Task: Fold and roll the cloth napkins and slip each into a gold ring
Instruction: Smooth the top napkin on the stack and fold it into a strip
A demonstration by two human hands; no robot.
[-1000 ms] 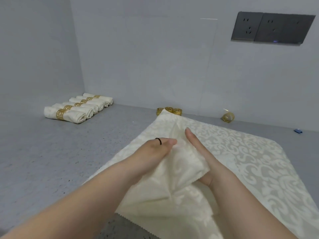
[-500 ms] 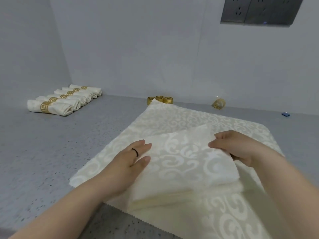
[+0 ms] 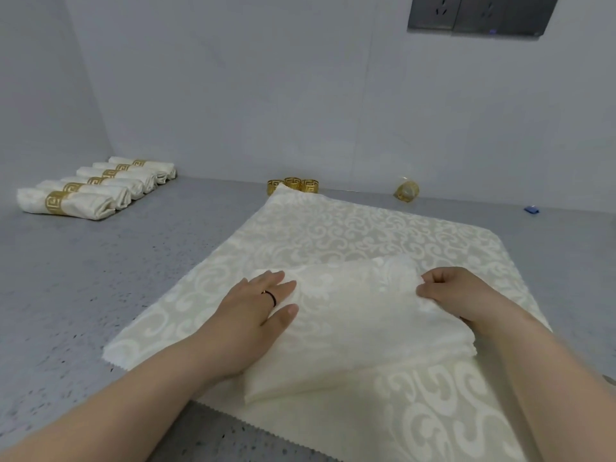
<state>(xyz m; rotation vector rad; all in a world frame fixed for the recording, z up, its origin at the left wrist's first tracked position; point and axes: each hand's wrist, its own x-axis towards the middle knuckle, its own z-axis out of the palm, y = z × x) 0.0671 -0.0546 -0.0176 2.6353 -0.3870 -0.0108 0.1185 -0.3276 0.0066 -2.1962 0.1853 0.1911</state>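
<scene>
A cream damask napkin, folded into a thick rectangle, lies on top of a spread-out napkin of the same cloth. My left hand, with a black ring on one finger, rests flat on the folded napkin's left end, fingers apart. My right hand pinches the folded napkin's far right corner. Three gold rings stand in a row just beyond the flat napkin's far corner.
Several rolled napkins in gold rings lie in a row at the far left of the grey speckled table. A small gold-wrapped item and a blue bit sit near the back wall. A dark socket panel hangs above.
The napkin, held up between both hands a second ago, now lies folded on the flat cloth. My left hand has flattened on it; my right hand keeps pinching the right corner.
</scene>
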